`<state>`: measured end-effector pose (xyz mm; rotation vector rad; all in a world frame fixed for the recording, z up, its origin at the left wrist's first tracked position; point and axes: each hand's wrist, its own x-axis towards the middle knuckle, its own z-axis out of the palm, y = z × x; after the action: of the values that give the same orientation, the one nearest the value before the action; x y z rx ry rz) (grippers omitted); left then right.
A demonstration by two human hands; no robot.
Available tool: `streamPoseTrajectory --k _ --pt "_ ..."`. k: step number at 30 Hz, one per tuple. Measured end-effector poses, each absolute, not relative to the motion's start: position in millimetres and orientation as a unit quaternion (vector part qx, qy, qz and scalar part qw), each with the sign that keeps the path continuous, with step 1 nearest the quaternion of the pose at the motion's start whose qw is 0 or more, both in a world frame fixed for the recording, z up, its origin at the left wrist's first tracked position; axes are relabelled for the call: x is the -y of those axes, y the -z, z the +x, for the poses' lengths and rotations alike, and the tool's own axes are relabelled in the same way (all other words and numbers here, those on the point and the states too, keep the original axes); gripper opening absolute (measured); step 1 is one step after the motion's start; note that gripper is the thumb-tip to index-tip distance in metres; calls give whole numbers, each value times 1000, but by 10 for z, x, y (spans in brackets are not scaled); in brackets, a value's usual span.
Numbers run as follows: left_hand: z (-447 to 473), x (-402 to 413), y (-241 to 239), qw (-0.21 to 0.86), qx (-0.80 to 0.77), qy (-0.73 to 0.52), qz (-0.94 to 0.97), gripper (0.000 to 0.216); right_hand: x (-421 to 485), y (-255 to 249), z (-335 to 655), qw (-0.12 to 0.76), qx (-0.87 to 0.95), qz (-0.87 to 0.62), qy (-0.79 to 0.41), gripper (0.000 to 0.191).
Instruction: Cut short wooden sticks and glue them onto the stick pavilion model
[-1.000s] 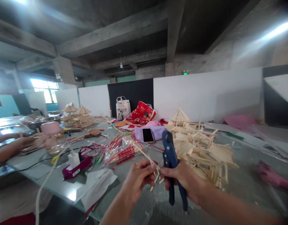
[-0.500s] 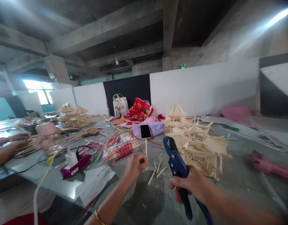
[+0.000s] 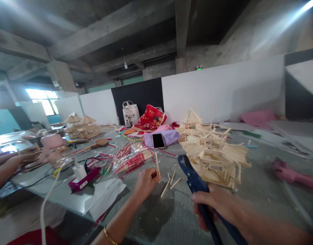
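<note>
Our left hand (image 3: 145, 183) pinches a thin stick (image 3: 156, 161); our right hand (image 3: 211, 202) wraps the blue cutter (image 3: 195, 182). 1 second ago they met — now they're apart, 4 short pieces (image 3: 165, 189) lying between. Beyond the cutter stands a stick model (image 3: 217, 163) — the cutter's near handle ends are cut off.

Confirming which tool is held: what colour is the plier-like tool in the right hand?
The plier-like tool is dark blue, shown best in the head view.

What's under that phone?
A crumpled purple sheet shows around the phone, seemingly under it too. The phone covers the rest, so I can't tell what else is there.
</note>
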<state>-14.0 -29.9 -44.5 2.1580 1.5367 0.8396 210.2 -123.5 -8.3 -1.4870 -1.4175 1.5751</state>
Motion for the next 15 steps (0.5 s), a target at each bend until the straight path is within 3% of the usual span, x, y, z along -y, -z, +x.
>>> streamPoseTrajectory --k 9,15 --pt "-112 348 397 189 -535 -292 770 15 1460 -146 2209 146 501 -605 -601 9" --pt "-84 412 381 192 -547 -304 756 12 1522 -257 2259 110 500 -636 -576 15"
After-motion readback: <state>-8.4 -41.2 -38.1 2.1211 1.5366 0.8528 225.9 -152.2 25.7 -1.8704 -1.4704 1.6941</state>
